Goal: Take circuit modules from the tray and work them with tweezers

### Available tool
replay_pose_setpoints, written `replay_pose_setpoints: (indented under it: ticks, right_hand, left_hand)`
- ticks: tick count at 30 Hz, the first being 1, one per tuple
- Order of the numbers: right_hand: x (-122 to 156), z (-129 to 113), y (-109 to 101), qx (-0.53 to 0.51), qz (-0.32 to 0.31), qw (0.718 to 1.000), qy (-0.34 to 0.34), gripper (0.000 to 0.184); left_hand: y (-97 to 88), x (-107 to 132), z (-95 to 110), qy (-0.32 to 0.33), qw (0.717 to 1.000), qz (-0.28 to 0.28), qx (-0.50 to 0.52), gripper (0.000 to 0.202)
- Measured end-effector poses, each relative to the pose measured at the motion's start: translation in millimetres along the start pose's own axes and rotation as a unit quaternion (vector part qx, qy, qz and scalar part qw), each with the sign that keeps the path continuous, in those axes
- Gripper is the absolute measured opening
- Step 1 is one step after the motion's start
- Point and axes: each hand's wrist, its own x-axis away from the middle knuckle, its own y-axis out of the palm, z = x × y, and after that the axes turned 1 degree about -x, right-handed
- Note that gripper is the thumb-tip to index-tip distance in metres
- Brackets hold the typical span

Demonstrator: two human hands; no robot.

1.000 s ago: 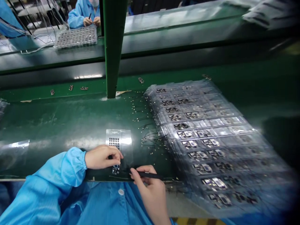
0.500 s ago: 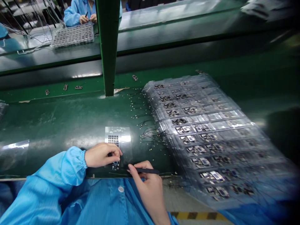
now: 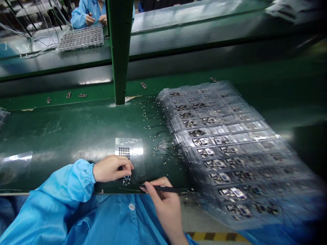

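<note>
My left hand (image 3: 112, 168), in a blue sleeve, pinches a small circuit board (image 3: 126, 180) against the green bench near its front edge. My right hand (image 3: 163, 200) grips black tweezers (image 3: 163, 189) lying nearly flat, their tip pointing left toward the small board. Just beyond my left fingers lies a clear film sheet (image 3: 133, 151) printed with a grid of small black squares (image 3: 124, 151).
A stack of clear blister trays (image 3: 230, 149) holding several small boards fills the right side. Thin black wires and tiny bright bits (image 3: 158, 139) litter the bench between. A green post (image 3: 119, 51) stands behind. Another person's hands (image 3: 95, 19) work at a tray (image 3: 80, 37) far left.
My right hand has shifted slightly right and the tweezers lie a little flatter. My left hand stays on the small board. The view drifted a little.
</note>
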Motion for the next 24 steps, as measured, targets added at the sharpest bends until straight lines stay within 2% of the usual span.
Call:
replay_pose_setpoints:
  ticks: [4,7,11,14,17,21,24]
  right_hand:
    - [-5.4,-6.2,-1.5,-0.054,0.026,0.998,-0.002,0.04]
    - [-11.7,-7.6,-2.4,-0.054,0.018,0.998,0.001,0.038]
    - [-12.1,-2.6,-4.4,0.037,-0.018,0.999,-0.011,0.037]
    - [-7.5,1.9,-5.0,0.139,-0.032,0.989,-0.049,0.034]
    - [-5.2,3.1,-3.6,0.184,-0.037,0.98,-0.072,0.033]
    - [-5.8,1.4,-1.7,0.176,-0.039,0.982,-0.06,0.033]
    - [-5.1,-0.5,-2.1,0.108,-0.032,0.992,-0.056,0.032]
  left_hand:
    - [-1.1,0.0,-1.7,-0.012,0.999,0.002,0.036,0.018]
    - [-1.9,0.5,-4.1,-0.035,0.997,0.008,0.071,0.015]
    - [-1.6,0.6,-5.7,-0.04,0.995,0.01,0.086,0.015]
    - [-1.1,0.2,-6.2,-0.037,0.996,0.011,0.085,0.016]
    - [-0.8,0.1,-6.6,-0.037,0.996,0.012,0.085,0.016]
    - [-1.0,0.0,-5.7,-0.039,0.996,0.014,0.081,0.015]
    - [-1.0,-0.5,-4.0,-0.045,0.996,0.017,0.074,0.014]
